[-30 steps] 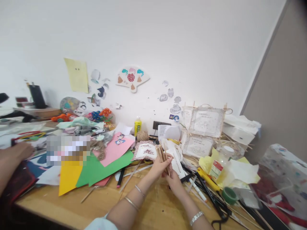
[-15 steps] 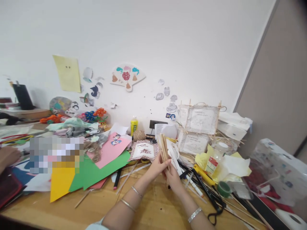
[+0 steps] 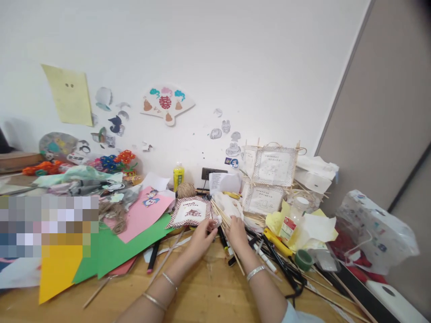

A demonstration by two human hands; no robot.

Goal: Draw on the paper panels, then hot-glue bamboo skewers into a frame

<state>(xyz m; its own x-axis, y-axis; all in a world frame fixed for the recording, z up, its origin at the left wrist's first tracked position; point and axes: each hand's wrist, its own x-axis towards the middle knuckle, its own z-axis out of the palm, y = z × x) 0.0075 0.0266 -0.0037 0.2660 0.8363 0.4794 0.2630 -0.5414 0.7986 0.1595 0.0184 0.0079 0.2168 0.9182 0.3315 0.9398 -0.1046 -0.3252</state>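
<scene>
A bundle of thin wooden sticks point(image 3: 221, 211) slants across the table, its upper ends resting by a white crumpled bag point(image 3: 230, 204). My right hand point(image 3: 237, 233) is closed around the bundle's middle, and one stick pokes out below the palm. Just left of it, my left hand point(image 3: 204, 234) has thumb and fingers apart and holds nothing. Its fingertips are close to the lower right corner of a small white cushion point(image 3: 191, 211) with a checked border; I cannot tell whether they touch it. Black markers point(image 3: 222, 237) lie between the hands.
Coloured paper sheets point(image 3: 131, 249) spread to the left. To the right are a yellow-handled glue gun point(image 3: 278, 242), green tape point(image 3: 303, 259), a clear bottle point(image 3: 298, 211) and stick-framed pictures point(image 3: 274, 166). A twine ball point(image 3: 186, 190) and yellow bottle point(image 3: 178, 176) stand at the back.
Both hands held the sticks upright together; now the left has let go and moved left, while the right has lowered the tilted bundle to the table. The view has turned right.
</scene>
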